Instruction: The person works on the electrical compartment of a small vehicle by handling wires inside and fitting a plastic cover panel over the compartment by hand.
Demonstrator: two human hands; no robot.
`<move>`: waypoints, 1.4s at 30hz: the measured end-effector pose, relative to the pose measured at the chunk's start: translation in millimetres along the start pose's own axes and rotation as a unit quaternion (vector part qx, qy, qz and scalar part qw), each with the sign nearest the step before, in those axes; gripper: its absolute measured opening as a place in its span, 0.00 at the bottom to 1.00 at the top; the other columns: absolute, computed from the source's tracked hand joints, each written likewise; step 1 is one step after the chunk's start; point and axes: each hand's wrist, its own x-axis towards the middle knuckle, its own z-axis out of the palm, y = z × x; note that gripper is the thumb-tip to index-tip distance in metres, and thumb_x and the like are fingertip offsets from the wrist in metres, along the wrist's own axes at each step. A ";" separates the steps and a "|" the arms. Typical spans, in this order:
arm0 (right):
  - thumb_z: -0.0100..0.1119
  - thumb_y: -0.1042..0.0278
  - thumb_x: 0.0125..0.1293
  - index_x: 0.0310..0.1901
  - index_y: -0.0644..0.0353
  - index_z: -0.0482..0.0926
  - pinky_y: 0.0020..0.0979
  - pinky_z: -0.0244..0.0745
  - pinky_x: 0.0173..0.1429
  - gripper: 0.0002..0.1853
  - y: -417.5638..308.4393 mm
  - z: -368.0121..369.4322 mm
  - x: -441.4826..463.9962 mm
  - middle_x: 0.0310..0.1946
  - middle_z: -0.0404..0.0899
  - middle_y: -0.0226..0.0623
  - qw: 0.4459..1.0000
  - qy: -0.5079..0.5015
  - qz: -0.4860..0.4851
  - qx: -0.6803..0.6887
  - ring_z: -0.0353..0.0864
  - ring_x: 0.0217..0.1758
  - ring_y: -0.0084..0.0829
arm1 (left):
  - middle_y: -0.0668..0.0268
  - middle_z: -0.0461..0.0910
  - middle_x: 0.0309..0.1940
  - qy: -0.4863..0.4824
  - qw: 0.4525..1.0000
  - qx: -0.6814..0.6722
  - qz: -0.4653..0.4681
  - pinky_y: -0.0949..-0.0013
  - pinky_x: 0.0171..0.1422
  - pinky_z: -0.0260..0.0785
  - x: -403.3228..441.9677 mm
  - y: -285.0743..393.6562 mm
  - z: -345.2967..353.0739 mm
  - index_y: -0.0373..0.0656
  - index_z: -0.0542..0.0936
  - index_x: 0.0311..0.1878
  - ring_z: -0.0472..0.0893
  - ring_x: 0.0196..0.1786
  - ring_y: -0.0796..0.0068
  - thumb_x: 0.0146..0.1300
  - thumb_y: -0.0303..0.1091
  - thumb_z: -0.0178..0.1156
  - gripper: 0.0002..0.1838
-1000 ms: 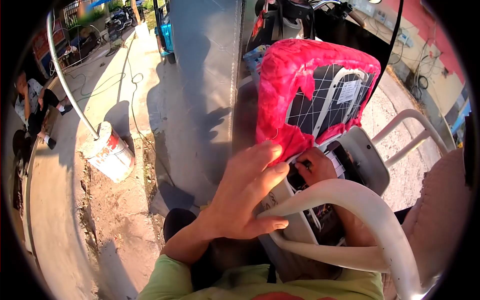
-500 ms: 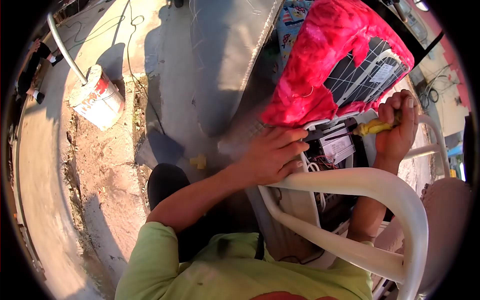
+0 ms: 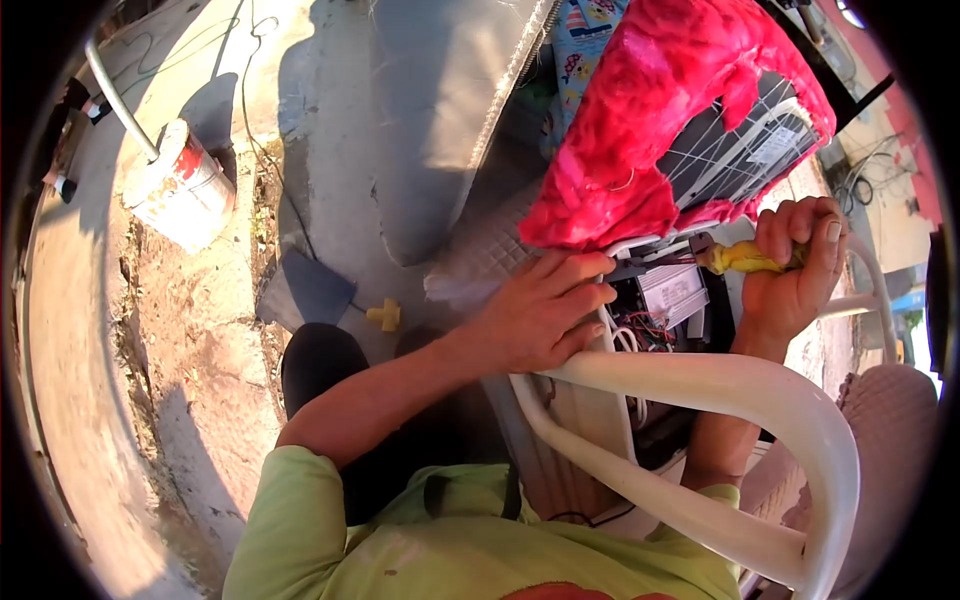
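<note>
My right hand (image 3: pixel 795 265) is closed around the yellow handle of a screwdriver (image 3: pixel 745 257). Its dark shaft points left, across an open compartment at the seat end of a white-framed vehicle. Within that compartment sit a silver control box (image 3: pixel 672 293) with a label and thin colored wires (image 3: pixel 650 332). My left hand (image 3: pixel 545 312) lies over the compartment's pale left edge, fingers spread, fingertips beside a dark bracket (image 3: pixel 628 268). Whether the screwdriver's tip touches a screw is too small to tell.
A curved white tube rail (image 3: pixel 720 365) crosses in front of my forearms. Beyond the compartment stands a seat back with red plush cover (image 3: pixel 610 160). A grey padded panel (image 3: pixel 430 120) leans nearby. On the ground are a paint bucket (image 3: pixel 190 195) and a yellow fitting (image 3: pixel 384 314).
The view has shifted slightly. My right hand still grips the screwdriver, now held a little more level, and my left hand keeps its place on the edge.
</note>
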 end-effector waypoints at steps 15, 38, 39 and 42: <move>0.54 0.63 0.79 0.51 0.65 0.76 0.27 0.66 0.33 0.12 7.3 -3.2 4.2 0.29 0.70 0.33 0.995 -0.087 0.002 -0.049 0.68 0.28 0.25 | 0.59 0.73 0.65 -0.008 1.000 -0.003 -0.006 0.57 0.62 0.73 1.4 1.6 -2.0 0.43 0.79 0.57 0.76 0.60 0.54 0.54 0.30 0.70 0.25; 0.57 0.67 0.72 0.62 0.62 0.76 0.32 0.75 0.49 0.19 -50.0 26.7 22.5 0.38 0.81 0.40 0.714 -0.194 0.174 -0.650 0.81 0.41 0.31 | 0.61 0.72 0.66 -0.013 1.000 -0.016 -0.011 0.58 0.61 0.73 0.6 1.6 -2.9 0.44 0.78 0.57 0.75 0.61 0.55 0.56 0.32 0.71 0.24; 0.55 0.68 0.71 0.63 0.63 0.74 0.32 0.74 0.50 0.21 -49.6 26.2 22.1 0.39 0.80 0.41 0.756 -0.208 0.147 -0.603 0.80 0.43 0.31 | 0.61 0.71 0.66 -0.017 1.000 -0.012 -0.016 0.58 0.61 0.74 -0.4 2.3 -3.0 0.44 0.78 0.57 0.75 0.61 0.55 0.57 0.32 0.71 0.24; 0.49 0.71 0.66 0.68 0.65 0.71 0.33 0.73 0.54 0.27 -52.4 24.2 17.5 0.43 0.77 0.42 0.828 -0.245 0.100 -0.495 0.78 0.47 0.33 | 0.62 0.71 0.66 -0.015 1.000 0.003 -0.016 0.58 0.61 0.74 -1.1 1.3 -2.5 0.44 0.78 0.57 0.75 0.61 0.55 0.57 0.33 0.71 0.24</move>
